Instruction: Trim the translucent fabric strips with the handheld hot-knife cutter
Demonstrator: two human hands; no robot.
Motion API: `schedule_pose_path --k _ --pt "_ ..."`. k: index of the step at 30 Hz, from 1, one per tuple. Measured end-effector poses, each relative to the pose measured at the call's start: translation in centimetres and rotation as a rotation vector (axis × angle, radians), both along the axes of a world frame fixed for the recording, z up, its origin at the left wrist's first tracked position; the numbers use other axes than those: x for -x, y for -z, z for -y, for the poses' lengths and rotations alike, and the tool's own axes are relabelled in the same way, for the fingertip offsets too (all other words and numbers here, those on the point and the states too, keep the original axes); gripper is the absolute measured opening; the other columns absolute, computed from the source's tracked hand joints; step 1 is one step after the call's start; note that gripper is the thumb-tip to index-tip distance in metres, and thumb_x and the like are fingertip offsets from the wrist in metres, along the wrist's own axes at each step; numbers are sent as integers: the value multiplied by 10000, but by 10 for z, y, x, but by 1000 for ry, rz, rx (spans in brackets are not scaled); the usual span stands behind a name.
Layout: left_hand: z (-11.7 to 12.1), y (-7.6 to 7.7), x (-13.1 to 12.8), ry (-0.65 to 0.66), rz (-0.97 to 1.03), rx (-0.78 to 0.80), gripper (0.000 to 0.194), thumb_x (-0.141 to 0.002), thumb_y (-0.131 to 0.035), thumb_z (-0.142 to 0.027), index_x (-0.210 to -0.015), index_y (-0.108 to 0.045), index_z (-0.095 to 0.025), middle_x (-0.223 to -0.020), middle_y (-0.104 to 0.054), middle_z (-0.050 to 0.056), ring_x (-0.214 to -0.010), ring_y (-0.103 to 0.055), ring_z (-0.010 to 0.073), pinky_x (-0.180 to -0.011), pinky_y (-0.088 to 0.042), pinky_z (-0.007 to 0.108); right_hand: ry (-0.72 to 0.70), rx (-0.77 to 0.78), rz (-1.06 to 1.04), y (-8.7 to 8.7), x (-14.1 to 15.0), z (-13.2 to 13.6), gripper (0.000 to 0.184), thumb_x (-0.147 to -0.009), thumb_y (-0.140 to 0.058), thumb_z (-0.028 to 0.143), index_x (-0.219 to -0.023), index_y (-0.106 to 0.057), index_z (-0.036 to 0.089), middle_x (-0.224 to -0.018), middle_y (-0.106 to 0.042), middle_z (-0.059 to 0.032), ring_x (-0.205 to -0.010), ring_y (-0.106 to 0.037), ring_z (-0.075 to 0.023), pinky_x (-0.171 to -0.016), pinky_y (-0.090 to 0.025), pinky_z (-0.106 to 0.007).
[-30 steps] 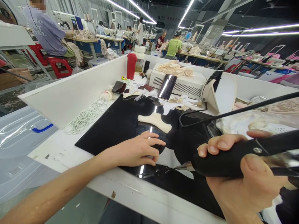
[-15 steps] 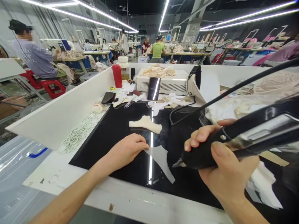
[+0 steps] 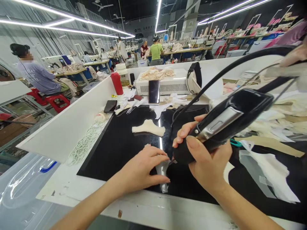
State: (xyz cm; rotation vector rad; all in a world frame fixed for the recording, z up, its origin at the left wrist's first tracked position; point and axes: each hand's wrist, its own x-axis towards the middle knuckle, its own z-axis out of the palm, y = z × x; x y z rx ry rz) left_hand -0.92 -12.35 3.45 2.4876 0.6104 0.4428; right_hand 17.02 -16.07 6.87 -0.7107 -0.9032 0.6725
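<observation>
Since the earlier frame, the thin, grey, translucent flat piece (image 3: 162, 171) has turned from a slant to nearly lengthwise, one end pointing toward the worker. The bare right hand (image 3: 207, 167) has shifted leftward with its tool, closer to the bare left hand (image 3: 144, 166). Another person's hand (image 3: 296, 56) has come in, far beyond and to the right of the grip.

The right hand is wrapped firmly around a chunky, glossy black and silver hand tool (image 3: 220, 124), fingers curled on its far side, thumb on the near side. It is held aslant, nose down, probably so that its small metal tip can be steered low; the tip is just beside the grey piece, though contact cannot be told. The tool's thick black cable (image 3: 216, 81) arches above and beyond the grip, apparently keeping it off the work.

Left of the grip, the left hand lies over the grey piece with fingers spread, pinching nothing, seemingly to steady it; how hard it presses cannot be told. Both hands work over a glossy black flat sheet (image 3: 103, 159), likely there as a smooth base. A soft, cream, winged fabric piece (image 3: 148, 127) lies beyond and left of the grip, apart from both hands; loose white and grey scraps (image 3: 273, 169) lie to its right
</observation>
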Motion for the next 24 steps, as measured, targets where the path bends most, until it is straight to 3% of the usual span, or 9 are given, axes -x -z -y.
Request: schedule_pose_path --k 5,14,24 --pt "2 1 1 46 -76 38 703 -802 -867 -492 -1389 -612 -200 -1414 -602 129 -1336 -544 309 -1263 -254 550 -15 -6 13 4 2 1 420 -796 -846 312 -1115 -575 280 -814 -678 59 -631 -625 -140 -581 -571 -324" --pt "2 0 6 59 -82 53 715 -820 -850 -489 -1433 -583 -235 -1467 -573 102 -1376 -504 304 -1277 -218 559 -30 -11 74 3 -2 3 357 -865 -793 274 -1143 -570 283 -816 -661 52 -613 -635 -147 -572 -567 -328" --pt "3 7 4 62 -36 25 689 -841 -827 -471 -1435 -591 -217 -1479 -577 119 -1375 -508 316 -1273 -232 545 -92 -28 0 -3 1 11 366 -777 -847 268 -1072 -630 272 -765 -661 42 -635 -608 -162 -520 -540 -295"
